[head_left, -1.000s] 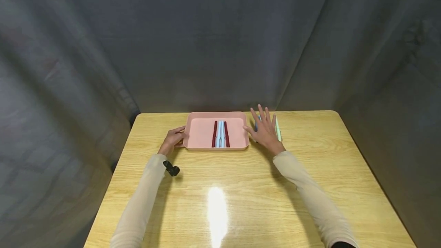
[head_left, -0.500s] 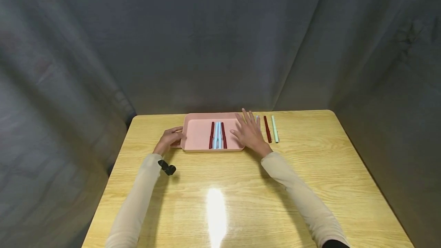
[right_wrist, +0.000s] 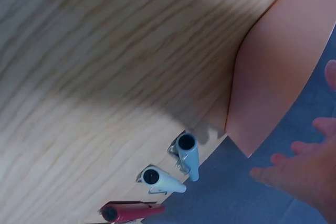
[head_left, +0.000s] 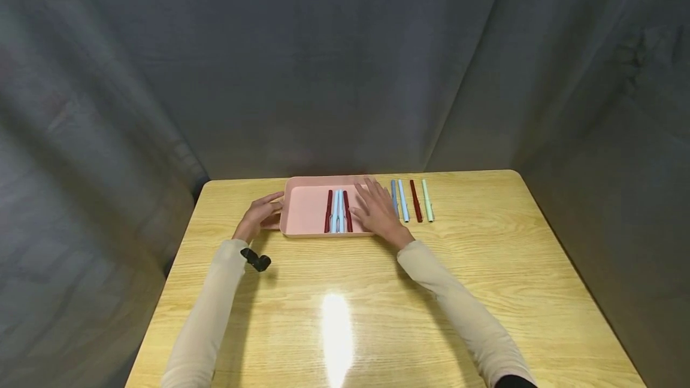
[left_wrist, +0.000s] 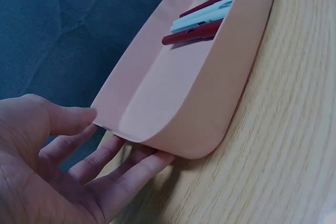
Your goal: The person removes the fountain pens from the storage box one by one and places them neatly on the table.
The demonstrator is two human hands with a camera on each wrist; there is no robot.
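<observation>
Tray (head_left: pixel 307 211) flanked by both hands.
Its left end is touched by the left hand's (head_left: pixel 257 214) relaxed fingers (left_wrist: pixel 134 169); the right hand's (head_left: pixel 375 213) spread fingers are held over its right end.

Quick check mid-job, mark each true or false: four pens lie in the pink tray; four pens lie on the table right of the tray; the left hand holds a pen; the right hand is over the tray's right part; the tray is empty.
1. Four pens lie in the pink tray: true.
2. Four pens on the table lie right of the tray: true.
3. The left hand holds a pen: false, it touches the tray's left end.
4. The right hand is over the tray's right part: true.
5. The tray is empty: false, it holds pens.
</observation>
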